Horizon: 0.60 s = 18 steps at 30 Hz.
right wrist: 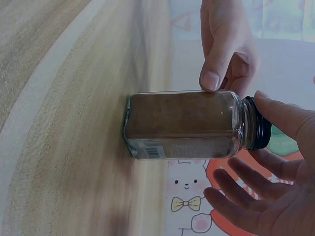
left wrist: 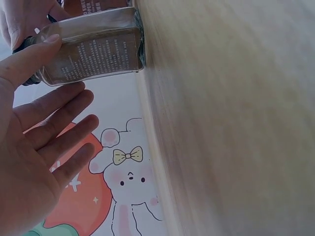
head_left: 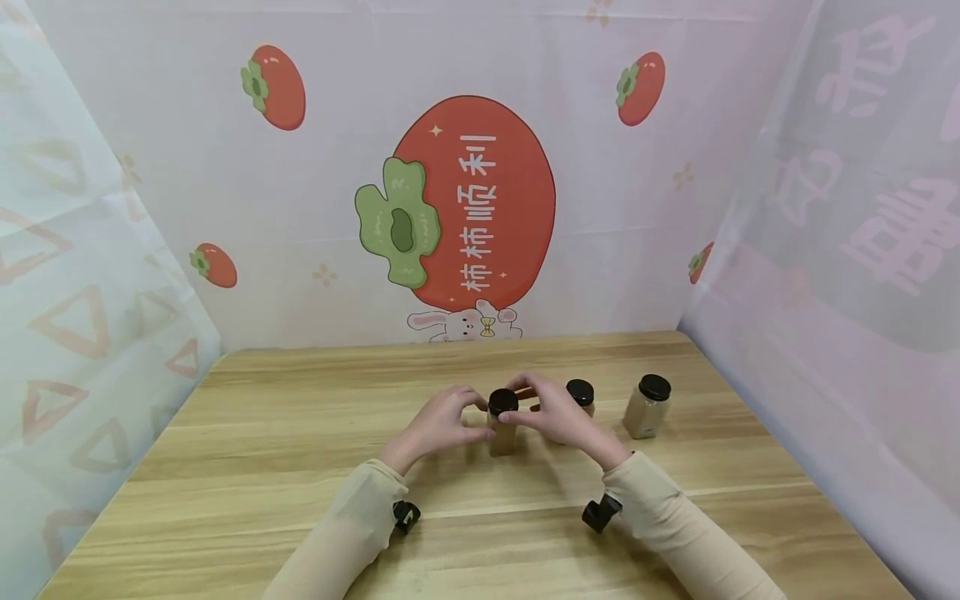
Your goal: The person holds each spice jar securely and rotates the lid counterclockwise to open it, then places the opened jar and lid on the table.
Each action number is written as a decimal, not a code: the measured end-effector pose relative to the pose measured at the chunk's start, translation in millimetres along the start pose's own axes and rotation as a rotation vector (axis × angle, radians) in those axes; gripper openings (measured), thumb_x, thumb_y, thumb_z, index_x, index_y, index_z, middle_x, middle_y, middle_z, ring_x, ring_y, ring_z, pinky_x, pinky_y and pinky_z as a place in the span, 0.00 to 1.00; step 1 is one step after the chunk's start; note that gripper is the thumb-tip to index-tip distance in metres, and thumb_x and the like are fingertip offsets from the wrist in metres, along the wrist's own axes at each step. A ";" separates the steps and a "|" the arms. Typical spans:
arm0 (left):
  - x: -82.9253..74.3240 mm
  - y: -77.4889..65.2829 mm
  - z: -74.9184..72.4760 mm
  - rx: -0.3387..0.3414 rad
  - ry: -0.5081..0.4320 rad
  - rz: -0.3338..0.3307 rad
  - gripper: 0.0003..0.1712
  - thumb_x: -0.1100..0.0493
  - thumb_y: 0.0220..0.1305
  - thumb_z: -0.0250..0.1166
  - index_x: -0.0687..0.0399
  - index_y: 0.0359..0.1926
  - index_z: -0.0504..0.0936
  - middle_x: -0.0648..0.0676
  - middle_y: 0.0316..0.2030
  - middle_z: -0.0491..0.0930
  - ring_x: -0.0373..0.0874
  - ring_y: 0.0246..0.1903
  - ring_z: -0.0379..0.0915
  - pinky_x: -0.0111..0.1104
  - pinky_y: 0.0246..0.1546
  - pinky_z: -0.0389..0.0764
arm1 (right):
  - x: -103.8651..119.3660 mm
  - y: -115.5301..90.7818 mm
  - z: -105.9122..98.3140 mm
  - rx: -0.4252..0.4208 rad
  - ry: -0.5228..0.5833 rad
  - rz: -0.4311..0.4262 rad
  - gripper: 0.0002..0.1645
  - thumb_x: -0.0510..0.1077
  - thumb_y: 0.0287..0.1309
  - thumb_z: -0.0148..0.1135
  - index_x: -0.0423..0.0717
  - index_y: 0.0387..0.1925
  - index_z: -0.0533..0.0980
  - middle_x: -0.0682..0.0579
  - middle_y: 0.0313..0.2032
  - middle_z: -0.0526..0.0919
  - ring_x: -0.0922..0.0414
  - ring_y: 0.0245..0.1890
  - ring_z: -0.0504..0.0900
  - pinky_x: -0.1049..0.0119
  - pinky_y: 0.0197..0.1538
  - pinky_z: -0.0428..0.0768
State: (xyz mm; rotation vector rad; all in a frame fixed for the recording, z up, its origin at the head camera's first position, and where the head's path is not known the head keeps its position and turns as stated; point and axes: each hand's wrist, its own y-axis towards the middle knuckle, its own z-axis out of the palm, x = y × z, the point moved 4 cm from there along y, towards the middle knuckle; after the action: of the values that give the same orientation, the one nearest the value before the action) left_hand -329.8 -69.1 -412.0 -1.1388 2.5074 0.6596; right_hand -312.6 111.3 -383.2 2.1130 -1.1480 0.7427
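Observation:
A clear glass spice jar (head_left: 502, 438) stands upright on the table between both hands, its black screw lid (right wrist: 260, 129) on top. Brown powder fills most of it, as the right wrist view shows. My left hand (head_left: 442, 423) holds the jar's body between thumb and index finger, with the other fingers spread in the left wrist view. At the lid, my right hand (head_left: 561, 413) pinches with its thumb on one side and index finger on the other. Partly hidden behind the right hand is a second black-lidded jar (head_left: 581, 392).
A third black-lidded jar (head_left: 645, 413) with pale contents stands farther right on the wooden table (head_left: 300, 433). A printed cloth backdrop (head_left: 330, 300) rises behind the table, with cloth sides left and right. Black wrist devices sit at both sleeves.

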 end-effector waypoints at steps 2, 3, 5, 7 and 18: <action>-0.5 0.3 -0.5 0.001 0.004 0.003 0.24 0.46 0.51 0.71 0.55 0.45 0.82 0.50 0.42 0.81 0.51 0.48 0.77 0.39 0.51 0.76 | 0.0 0.5 -0.5 0.007 0.008 0.001 0.26 0.50 0.52 0.70 0.42 0.49 0.73 0.47 0.48 0.80 0.45 0.52 0.79 0.54 0.49 0.81; -1.0 0.4 -0.7 0.001 0.007 0.007 0.24 0.46 0.51 0.71 0.56 0.44 0.82 0.50 0.42 0.81 0.51 0.47 0.77 0.39 0.51 0.76 | -0.1 0.7 -0.7 0.011 0.009 0.001 0.26 0.50 0.52 0.70 0.42 0.49 0.73 0.47 0.48 0.80 0.45 0.52 0.79 0.54 0.49 0.82; -1.7 0.7 -1.2 0.003 0.011 0.005 0.24 0.45 0.51 0.71 0.55 0.44 0.82 0.50 0.42 0.81 0.51 0.48 0.77 0.39 0.51 0.76 | 0.1 1.1 -1.6 0.016 0.002 -0.002 0.26 0.49 0.52 0.70 0.42 0.50 0.74 0.47 0.48 0.80 0.45 0.52 0.79 0.54 0.49 0.81; -2.3 0.9 -1.5 0.005 0.012 0.003 0.24 0.45 0.51 0.71 0.55 0.44 0.82 0.50 0.42 0.81 0.51 0.48 0.77 0.40 0.51 0.76 | 0.4 1.5 -2.8 0.022 -0.011 -0.006 0.26 0.49 0.52 0.70 0.43 0.50 0.74 0.47 0.49 0.81 0.46 0.52 0.80 0.53 0.50 0.81; -0.3 1.2 0.6 0.015 0.016 -0.015 0.24 0.43 0.52 0.70 0.53 0.45 0.82 0.49 0.43 0.80 0.49 0.48 0.76 0.40 0.52 0.76 | 0.8 4.5 -7.6 0.071 -0.027 -0.071 0.23 0.47 0.53 0.69 0.44 0.50 0.77 0.48 0.48 0.82 0.48 0.51 0.81 0.47 0.54 0.77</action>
State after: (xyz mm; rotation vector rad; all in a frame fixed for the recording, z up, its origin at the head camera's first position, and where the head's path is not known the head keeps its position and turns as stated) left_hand -330.5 -68.0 -412.1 -1.1607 2.5103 0.6293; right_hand -317.5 114.5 -376.5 2.2167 -1.0692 0.7343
